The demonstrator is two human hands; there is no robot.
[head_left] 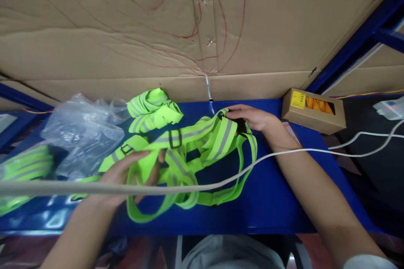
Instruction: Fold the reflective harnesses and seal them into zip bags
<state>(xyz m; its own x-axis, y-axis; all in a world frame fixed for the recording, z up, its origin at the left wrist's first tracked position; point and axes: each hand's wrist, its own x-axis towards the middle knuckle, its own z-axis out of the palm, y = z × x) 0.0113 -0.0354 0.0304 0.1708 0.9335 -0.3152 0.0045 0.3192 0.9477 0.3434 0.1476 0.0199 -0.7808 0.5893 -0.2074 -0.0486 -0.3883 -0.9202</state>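
A tangle of neon-green reflective straps (222, 138) with grey stripes and black buckles spreads between my two hands over the blue table. My left hand (139, 172) is closed on a looped strap at the left side of the tangle; a white cable in front hides part of it. At the far right end, my right hand (248, 116) pinches the straps near a black piece. Behind my left hand lies a folded bundle of the same green strap (154, 109).
Clear plastic bags (85, 134) and a green bundle in plastic (28, 168) lie at left. A cardboard box (312, 110) with orange contents and a phone (290, 130) are at right. A white cable (271, 157) crosses in front; a cardboard panel (268, 50) rises behind the blue table (268, 206).
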